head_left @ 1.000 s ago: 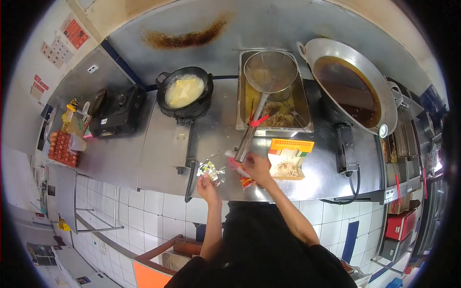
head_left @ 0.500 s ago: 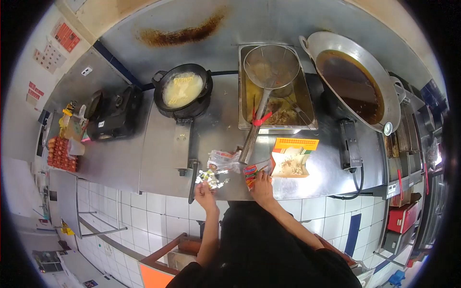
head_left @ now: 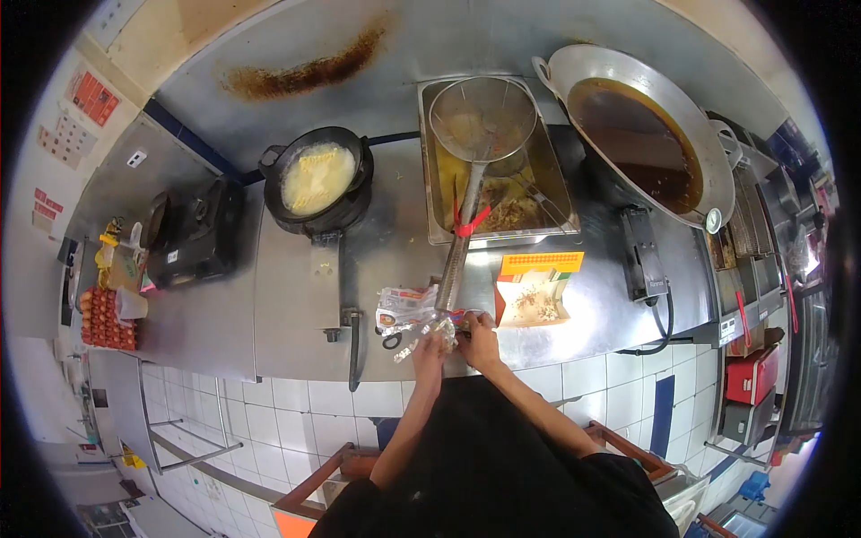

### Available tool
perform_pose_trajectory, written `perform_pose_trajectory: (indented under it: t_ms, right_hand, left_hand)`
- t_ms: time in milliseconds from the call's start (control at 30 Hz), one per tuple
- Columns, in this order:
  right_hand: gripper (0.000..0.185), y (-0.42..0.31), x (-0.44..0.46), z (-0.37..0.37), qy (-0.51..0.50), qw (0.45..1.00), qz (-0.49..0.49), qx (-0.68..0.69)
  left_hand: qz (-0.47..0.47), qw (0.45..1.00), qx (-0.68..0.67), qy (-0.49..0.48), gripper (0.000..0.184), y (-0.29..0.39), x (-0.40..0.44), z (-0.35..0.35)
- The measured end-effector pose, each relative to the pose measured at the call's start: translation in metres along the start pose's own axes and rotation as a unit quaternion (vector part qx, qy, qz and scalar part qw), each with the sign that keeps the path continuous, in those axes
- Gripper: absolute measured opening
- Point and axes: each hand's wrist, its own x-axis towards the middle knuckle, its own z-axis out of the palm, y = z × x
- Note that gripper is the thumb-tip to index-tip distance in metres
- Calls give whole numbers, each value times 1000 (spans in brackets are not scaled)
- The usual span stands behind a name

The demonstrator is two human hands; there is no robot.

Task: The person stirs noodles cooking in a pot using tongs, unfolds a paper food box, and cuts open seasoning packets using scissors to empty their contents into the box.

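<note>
Fingers of my left hand are closed on a shiny silver foil packet at the counter's front edge. Right beside it, my right hand pinches a small red packet, mostly covered by the fingers. A clear printed wrapper lies just beyond my left hand. The handle of a large mesh strainer ends above my hands. To the right stands an open cardboard box with crumbs in it. Noodles sit in pale liquid in a black pot.
A metal tray of yellow oil holds up the strainer. A large wok of dark liquid stands at the right. Farther left are a black portable stove and a stack of eggs. Burner controls sit near the front.
My right hand let go of the clear wrapper, took the red packet and moved left with it. My left hand has shifted right with the foil, and the hands are now close together.
</note>
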Motion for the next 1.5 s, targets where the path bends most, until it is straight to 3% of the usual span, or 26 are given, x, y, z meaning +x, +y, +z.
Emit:
perform_pose_trajectory:
  t_ms: [133, 200, 367, 433, 533, 567, 633, 700, 767, 833, 900, 967, 1000, 1067, 1167, 1200, 1233, 1300, 1333, 1500]
  right_hand:
    - [42, 24, 7, 13, 0, 1000, -24, 14]
    - [39, 23, 7, 10, 16, 994, -106, 4]
    - [34, 4, 9, 0, -81, 992, -30, -97]
    - [31, -1, 7, -6, -123, 984, -24, -125]
    - [23, -14, -2, -16, -70, 990, -72, -99]
    - [19, -16, -9, -27, -31, 990, -127, -51]
    - [14, -17, -23, -54, 7, 984, -180, -2]
    - [11, -12, -37, -91, 55, 975, -162, 144]
    - [2, 4, -48, -140, 61, 972, -39, 221]
    - [14, 40, -52, -185, 186, 952, 48, 238]
    - [18, 97, -40, -211, 321, 897, 16, 305]
    - [17, 163, -22, -223, 348, 925, -7, 153]
    - [16, 188, -15, -223, 293, 947, 59, 115]
    - [19, 218, -8, -203, 339, 925, 70, -153]
    - [27, 122, -27, -197, 413, 902, -10, -122]
    - [27, 85, -38, -181, 370, 928, -32, 18]
    - [29, 74, -48, -158, 256, 964, -54, 34]
    - [32, 48, -58, -118, 87, 980, -170, -48]
    - [36, 37, -61, -101, 33, 985, -156, -61]
    - [37, 50, -47, -47, -23, 982, -142, -125]
  left_hand:
    - [2, 1000, 13, 26, 19, -2, 8, -1]
    - [2, 1000, 7, 25, 19, -5, 9, -3]
    - [11, 999, 9, 40, 16, -2, 10, -6]
    - [42, 998, -4, 39, 27, -4, 11, -8]
    - [61, 997, 7, 45, 26, -4, 13, -12]
    - [63, 997, 8, 46, 26, -3, 15, -13]
    - [78, 995, 13, 54, 14, -6, 22, -20]
    - [84, 993, 58, 52, 18, -12, 32, -33]
    - [93, 989, 102, 49, 23, -10, 35, -34]
    - [66, 990, 118, 43, 22, 1, 31, -24]
    - [73, 987, 136, 38, 20, 9, 30, -17]
    - [107, 977, 182, 22, 18, 7, 37, -25]
    - [107, 975, 192, 16, 18, 8, 37, -23]
    - [167, 969, 181, 6, 17, 13, 36, -16]
    - [166, 966, 193, 46, 20, 31, 13, -9]
    - [163, 965, 199, 50, 20, 34, -5, -3]
    - [152, 966, 196, 78, 19, 36, -26, 8]
    - [142, 966, 194, 95, 18, 24, -54, 15]
    - [121, 966, 214, 77, 17, 14, -68, 13]
    - [33, 944, 324, 53, 17, -16, -109, 16]
